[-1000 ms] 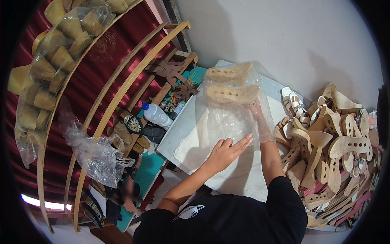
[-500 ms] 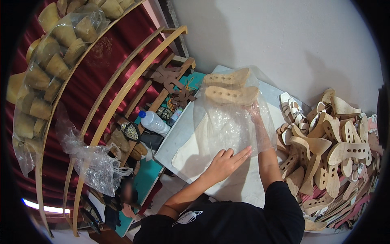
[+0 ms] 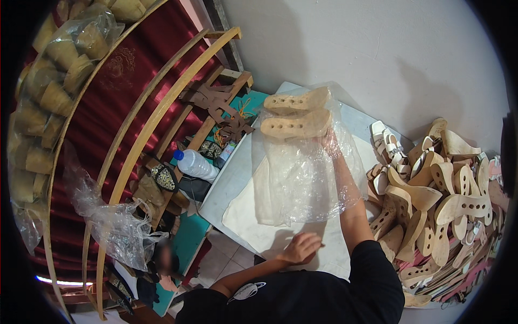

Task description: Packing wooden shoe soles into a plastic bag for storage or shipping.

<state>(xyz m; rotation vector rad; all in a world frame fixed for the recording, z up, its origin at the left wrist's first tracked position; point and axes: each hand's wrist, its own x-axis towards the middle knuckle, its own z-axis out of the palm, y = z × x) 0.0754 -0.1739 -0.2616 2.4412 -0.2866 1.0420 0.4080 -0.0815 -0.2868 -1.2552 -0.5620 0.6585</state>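
Wooden soles (image 3: 294, 127) in clear bag (image 3: 297, 186), near tabletop's (image 3: 232, 175) far corner (wall (image 3: 345, 48) just beyond)

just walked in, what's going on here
A person's right hand is inside a clear plastic bag, at the nearer of two wooden soles; the plastic blurs its grip. The left hand is apart from the bag, over a white sheet. More wooden soles are piled to the right.

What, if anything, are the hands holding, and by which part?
The right hand, inside the clear bag, apparently holds the nearer wooden sole by its thick end; nothing shows in the left hand.
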